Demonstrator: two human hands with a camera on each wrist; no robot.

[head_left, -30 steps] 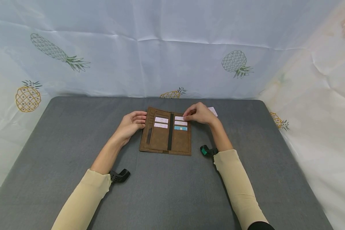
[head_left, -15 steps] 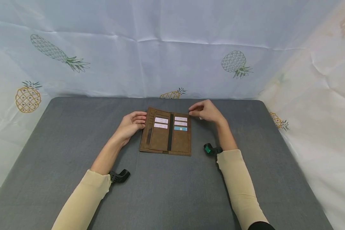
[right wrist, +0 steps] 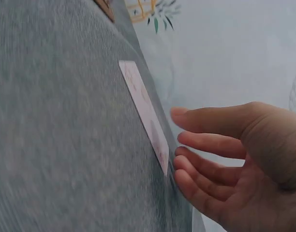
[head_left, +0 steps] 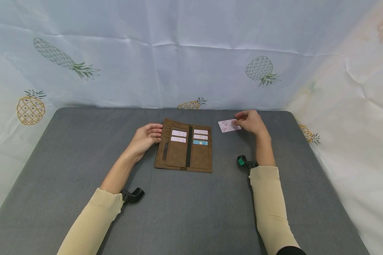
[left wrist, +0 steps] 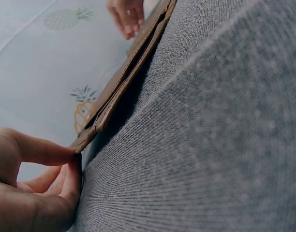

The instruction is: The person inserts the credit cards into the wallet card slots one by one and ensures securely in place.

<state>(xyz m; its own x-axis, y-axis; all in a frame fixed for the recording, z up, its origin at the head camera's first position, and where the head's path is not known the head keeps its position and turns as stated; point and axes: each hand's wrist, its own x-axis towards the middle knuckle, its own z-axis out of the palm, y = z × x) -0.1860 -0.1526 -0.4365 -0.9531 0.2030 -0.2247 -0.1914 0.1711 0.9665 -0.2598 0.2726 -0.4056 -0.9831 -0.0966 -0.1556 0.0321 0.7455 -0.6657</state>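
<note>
A brown wallet lies spread open on the grey table, with pink and white cards in its slots on both halves and one blue card at right. At its left edge, my left hand pinches the leather between thumb and fingers, as the left wrist view shows at the wallet corner. Right of the wallet, a loose pink patterned card rests on the table. My right hand is over that card's right end. In the right wrist view, its fingers curve loosely beside the card, gripping nothing.
The grey tabletop ends at the back against a white curtain printed with pineapples. A black wrist camera is strapped at the left sleeve, and another wrist camera at the right sleeve.
My right hand has moved right, from the top slot of the wallet's right half to the loose card, which now shows more fully. My left hand and the wallet stay put.
</note>
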